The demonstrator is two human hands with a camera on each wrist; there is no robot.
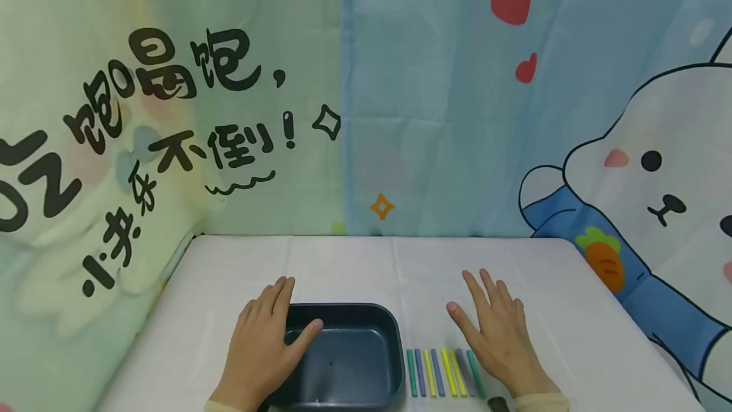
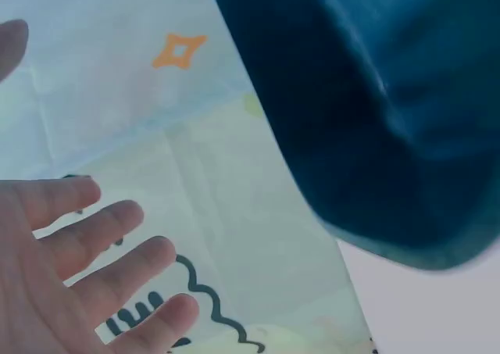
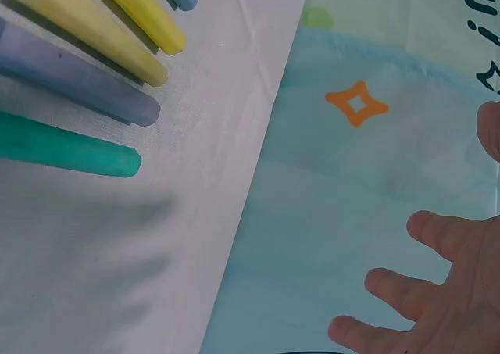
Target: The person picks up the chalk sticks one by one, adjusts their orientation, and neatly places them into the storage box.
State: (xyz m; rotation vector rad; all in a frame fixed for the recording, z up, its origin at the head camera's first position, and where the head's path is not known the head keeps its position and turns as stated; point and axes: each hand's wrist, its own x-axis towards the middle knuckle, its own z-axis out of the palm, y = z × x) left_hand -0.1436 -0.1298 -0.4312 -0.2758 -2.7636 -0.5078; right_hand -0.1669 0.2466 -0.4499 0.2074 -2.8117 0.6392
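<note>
A dark blue rectangular tray (image 1: 349, 358) sits near the front middle of the table. My left hand (image 1: 260, 342) hovers at the tray's left side and overlaps its edge in the head view, fingers extended and holding nothing. Right of the tray lies a row of several coloured chalk sticks (image 1: 429, 372) in green, blue, yellow and grey-purple, side by side. Over the right end of that row is my right hand (image 1: 497, 336), fingers spread and holding nothing. In the right wrist view, the green chalk stick (image 3: 70, 144) lies nearest, with finger shadows on the cloth beside it.
A white cloth covers the table (image 1: 343, 266). Behind it hangs a curtain (image 1: 423, 113) with printed lettering, hearts and a cartoon animal, meeting the table's back edge. A dark item (image 1: 498, 404) shows at my right wrist.
</note>
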